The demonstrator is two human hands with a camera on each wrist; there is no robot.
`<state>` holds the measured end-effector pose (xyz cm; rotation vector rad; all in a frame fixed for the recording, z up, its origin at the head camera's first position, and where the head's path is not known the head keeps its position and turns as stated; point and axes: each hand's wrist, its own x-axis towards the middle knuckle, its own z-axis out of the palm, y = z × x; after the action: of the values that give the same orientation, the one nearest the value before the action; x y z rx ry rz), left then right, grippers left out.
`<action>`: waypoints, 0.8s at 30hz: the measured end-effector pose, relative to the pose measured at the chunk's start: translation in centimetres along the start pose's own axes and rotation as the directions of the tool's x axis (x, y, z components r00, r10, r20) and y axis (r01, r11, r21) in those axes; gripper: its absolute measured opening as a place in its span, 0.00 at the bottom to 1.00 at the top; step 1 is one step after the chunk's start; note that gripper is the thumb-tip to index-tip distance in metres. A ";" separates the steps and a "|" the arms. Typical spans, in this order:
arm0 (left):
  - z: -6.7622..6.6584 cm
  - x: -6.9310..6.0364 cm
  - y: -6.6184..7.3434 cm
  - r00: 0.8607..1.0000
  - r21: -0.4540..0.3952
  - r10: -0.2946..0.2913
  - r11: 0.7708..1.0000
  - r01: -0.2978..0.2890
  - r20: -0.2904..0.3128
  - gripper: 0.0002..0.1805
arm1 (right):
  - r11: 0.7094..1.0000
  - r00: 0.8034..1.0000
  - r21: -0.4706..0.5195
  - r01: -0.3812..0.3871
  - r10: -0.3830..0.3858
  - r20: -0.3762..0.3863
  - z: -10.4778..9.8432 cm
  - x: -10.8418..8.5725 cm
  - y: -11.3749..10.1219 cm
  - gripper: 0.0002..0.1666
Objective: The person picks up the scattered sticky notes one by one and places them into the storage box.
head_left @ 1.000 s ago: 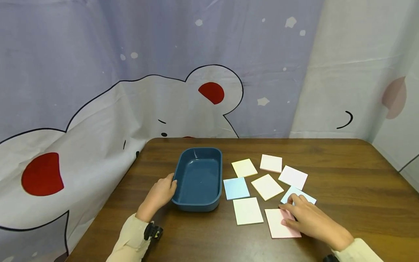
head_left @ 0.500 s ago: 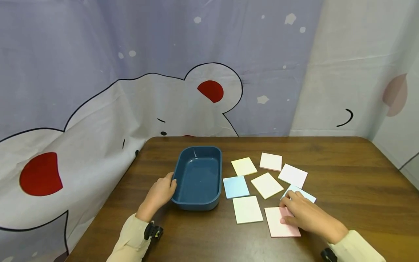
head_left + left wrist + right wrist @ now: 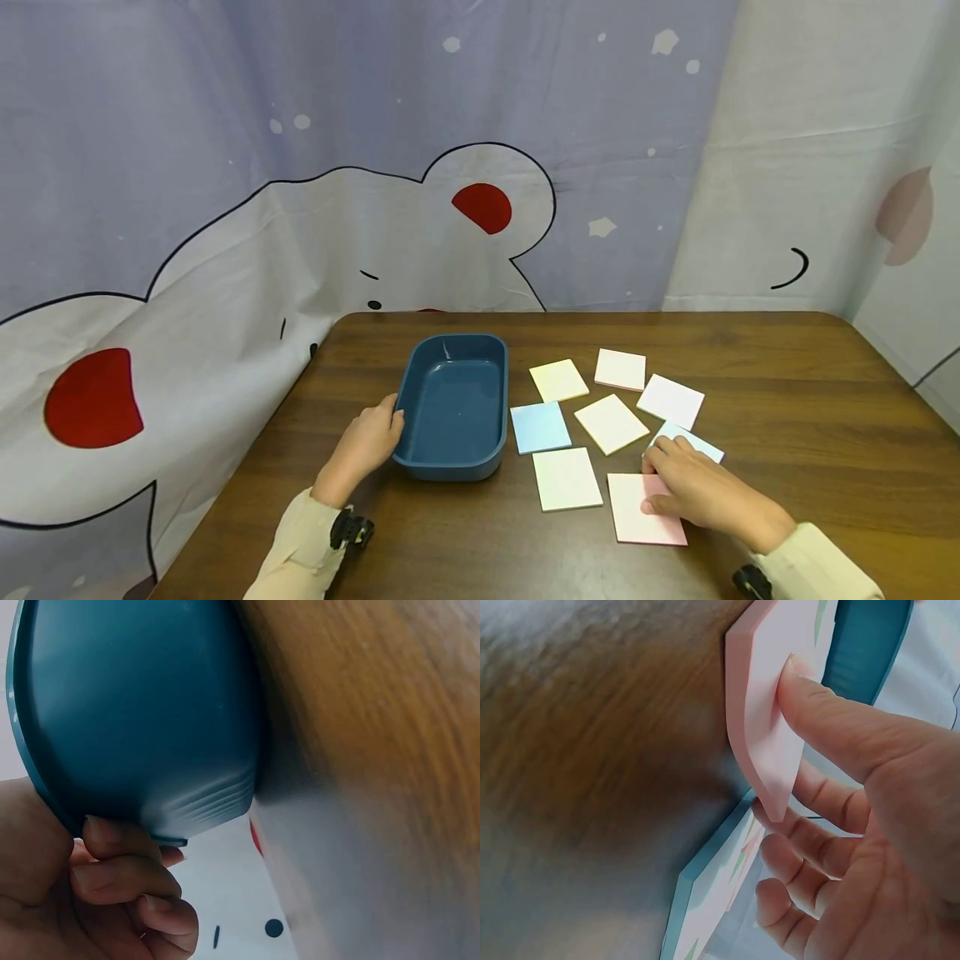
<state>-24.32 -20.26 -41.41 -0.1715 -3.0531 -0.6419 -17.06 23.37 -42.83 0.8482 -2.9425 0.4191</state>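
My left hand (image 3: 366, 437) grips the left rim of a dark blue plastic tray (image 3: 450, 475); in the left wrist view its fingers (image 3: 124, 879) curl at the tray's edge. With the right hand (image 3: 705, 487) I pinch a pink sticky note pad (image 3: 636, 518) at its far right corner. In the right wrist view the thumb lies on the pad's face and fingertips sit at its corner, which bends up from the table. Just beyond that hand lies a light blue sticky note pad (image 3: 701, 444), partly covered by it.
More sticky note pads lie between tray and right hand: a blue pad (image 3: 541, 427), pale green pad (image 3: 567, 480), yellow pad (image 3: 558, 381), cream pad (image 3: 611, 424), pale pink pad (image 3: 620, 370) and white pad (image 3: 671, 402). A patterned curtain (image 3: 337, 242) hangs behind the wooden table (image 3: 810, 400).
The right hand has shifted slightly left, and its fingers have drawn in at the pink pad's corner. The left hand and the tray have stayed in place.
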 end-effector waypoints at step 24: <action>0.0 -2.3 0.5 0.999 -0.021 0.038 0.999 -0.038 0.009 0.26 | 0.999 1.000 -0.042 0.016 -0.015 0.015 -0.7 0.1 -0.2 0.10</action>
<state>-22.01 -20.05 -41.30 -0.2324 -3.0453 -0.6721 -17.05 23.30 -42.07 0.8720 -2.9447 0.3506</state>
